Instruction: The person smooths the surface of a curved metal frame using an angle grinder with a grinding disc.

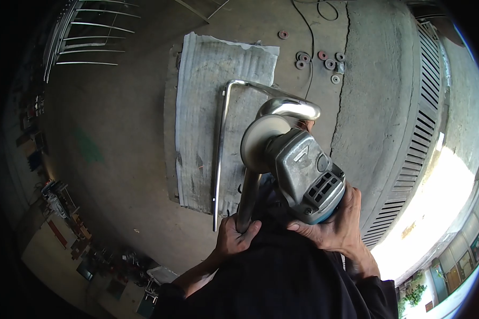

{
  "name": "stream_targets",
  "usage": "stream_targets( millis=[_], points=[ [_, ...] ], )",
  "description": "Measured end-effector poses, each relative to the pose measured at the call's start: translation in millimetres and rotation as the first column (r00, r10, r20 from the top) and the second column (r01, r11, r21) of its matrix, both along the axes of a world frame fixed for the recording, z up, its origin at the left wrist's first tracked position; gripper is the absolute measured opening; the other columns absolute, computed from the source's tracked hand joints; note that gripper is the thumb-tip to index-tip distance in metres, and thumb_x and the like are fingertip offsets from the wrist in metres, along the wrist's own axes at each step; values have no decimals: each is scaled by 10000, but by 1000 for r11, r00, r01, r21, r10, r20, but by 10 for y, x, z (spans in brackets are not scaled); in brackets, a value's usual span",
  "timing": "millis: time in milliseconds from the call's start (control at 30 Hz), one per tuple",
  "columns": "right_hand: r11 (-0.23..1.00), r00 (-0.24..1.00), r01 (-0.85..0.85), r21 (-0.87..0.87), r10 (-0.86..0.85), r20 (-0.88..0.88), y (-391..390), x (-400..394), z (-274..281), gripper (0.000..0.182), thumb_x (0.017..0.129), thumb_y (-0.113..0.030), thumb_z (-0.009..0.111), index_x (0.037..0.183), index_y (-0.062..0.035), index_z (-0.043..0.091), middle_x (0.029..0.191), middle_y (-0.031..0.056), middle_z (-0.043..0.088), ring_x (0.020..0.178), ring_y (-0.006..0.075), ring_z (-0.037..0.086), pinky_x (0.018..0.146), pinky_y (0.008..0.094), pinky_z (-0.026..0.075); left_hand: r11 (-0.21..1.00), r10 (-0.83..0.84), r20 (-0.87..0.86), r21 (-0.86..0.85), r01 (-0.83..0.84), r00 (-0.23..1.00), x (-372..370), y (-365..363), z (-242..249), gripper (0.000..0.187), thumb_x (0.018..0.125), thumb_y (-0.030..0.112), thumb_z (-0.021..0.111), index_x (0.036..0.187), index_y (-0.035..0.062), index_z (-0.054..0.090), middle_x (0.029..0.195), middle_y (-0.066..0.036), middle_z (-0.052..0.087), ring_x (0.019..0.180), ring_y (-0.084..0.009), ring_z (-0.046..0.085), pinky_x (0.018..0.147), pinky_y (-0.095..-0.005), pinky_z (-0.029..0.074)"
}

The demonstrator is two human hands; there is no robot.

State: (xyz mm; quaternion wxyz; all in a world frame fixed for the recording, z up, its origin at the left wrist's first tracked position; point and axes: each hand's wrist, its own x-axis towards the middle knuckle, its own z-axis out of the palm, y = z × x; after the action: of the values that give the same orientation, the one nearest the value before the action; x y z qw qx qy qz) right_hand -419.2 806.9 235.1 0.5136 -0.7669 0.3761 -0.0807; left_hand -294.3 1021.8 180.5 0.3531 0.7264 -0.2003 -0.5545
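My right hand [343, 226] is wrapped round the body of an angle grinder [306, 167], whose metal head points up and left. Its pale round disc [263, 141] sits close to the bent end of a shiny metal tube [290, 108]; whether they touch is hard to tell. Lower down, my left hand [237, 236] is closed round a dark bar-like part [247, 199] that rises toward the disc. A thinner bent metal rod [222, 143] stands to the left of the disc, over a worn sheet. A reddish bit of something shows behind the grinder head and cannot be made out.
The worn grey sheet [197, 117] lies on the concrete floor. Several grinding discs [330, 64] and a black cable [312, 37] lie beyond it. A slotted drain grate [423, 122] runs along the right. Metal rods [93, 50] are at upper left, cluttered items at lower left.
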Motion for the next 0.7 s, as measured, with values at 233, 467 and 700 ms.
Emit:
stream_targets(
  millis=[233, 467, 700],
  points=[
    [982, 999, -39, 184, 35, 28, -14, -226, -45, 731, 576, -427, 830, 1001, 76, 514, 783, 168, 649, 743, 253, 676, 659, 326, 536, 999, -37, -24, 29, 37, 999, 5, 76, -45, 276, 857, 101, 587, 617, 53, 459, 513, 19, 439, 470, -54, 395, 443, -238, 319],
    [985, 989, 139, 105, -144, 38, 72, -142, -51, 739, 582, -426, 826, 996, 83, 487, 731, 167, 651, 703, 265, 678, 600, 317, 544, 1000, -6, -61, 6, 6, 998, 8, 138, -76, 279, 866, 114, 580, 630, 67, 440, 508, 26, 438, 446, -36, 395, 408, -216, 306],
    [960, 966, 224, 170, -242, 94, 64, 31, -96, 786, 582, -413, 826, 1095, 68, 474, 785, 156, 649, 730, 247, 666, 660, 318, 532, 998, 18, -94, 59, -13, 995, 30, 130, -51, 267, 868, 108, 560, 636, 55, 439, 519, 21, 403, 467, -56, 366, 439, -240, 292]
  ],
)
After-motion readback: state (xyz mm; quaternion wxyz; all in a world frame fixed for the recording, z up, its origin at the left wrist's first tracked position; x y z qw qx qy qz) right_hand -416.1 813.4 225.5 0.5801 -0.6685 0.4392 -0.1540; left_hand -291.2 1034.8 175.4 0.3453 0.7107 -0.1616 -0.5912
